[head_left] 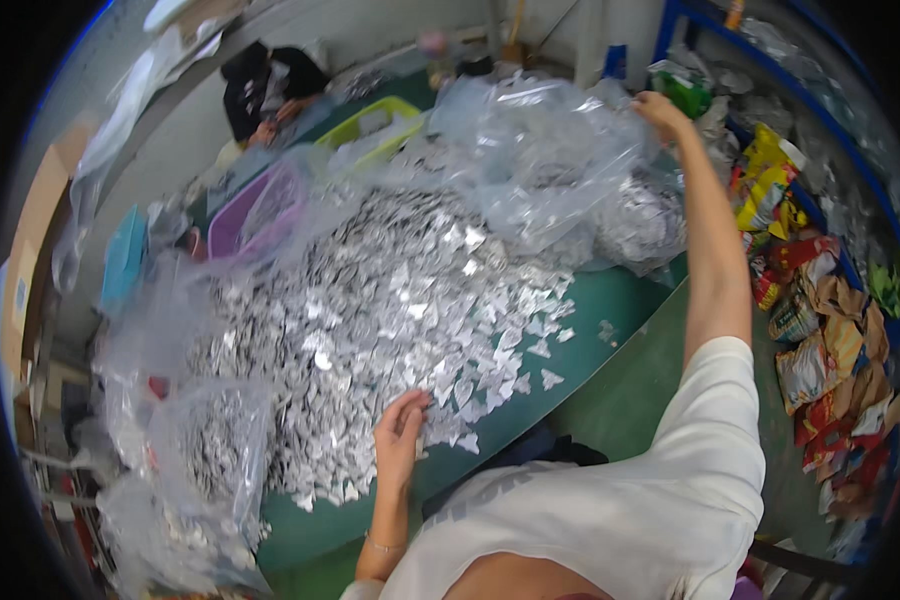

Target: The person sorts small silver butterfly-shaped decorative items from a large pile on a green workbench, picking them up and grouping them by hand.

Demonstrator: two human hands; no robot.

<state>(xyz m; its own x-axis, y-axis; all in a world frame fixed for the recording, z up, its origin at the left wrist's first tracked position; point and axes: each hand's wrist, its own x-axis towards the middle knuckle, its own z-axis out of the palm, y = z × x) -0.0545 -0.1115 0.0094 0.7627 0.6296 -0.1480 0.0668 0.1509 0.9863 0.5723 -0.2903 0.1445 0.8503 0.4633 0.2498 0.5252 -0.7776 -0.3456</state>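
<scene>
A wide heap of small silvery, flat, pointed pieces (370, 300) covers much of the green tabletop (610, 325). My left hand (398, 430) is at the near edge of the heap, fingers loosely bent and thumb apart, with nothing visible held. My right arm reaches far out to the right. There my right hand (662, 115) has its fingers closed at the edge of a large clear plastic bag (560, 130). The bag lies crumpled over the heap's far right side. Below it is another clear bag (645, 220) full of silvery pieces.
Beyond the heap stand a purple bin (255, 215) and a lime-green bin (375, 130); a blue bin (123, 258) is at left. A person (270, 95) works at the far side. Plastic bags (205, 450) lie along the left. Colourful packets (820, 370) fill a blue rack (805, 95) at right.
</scene>
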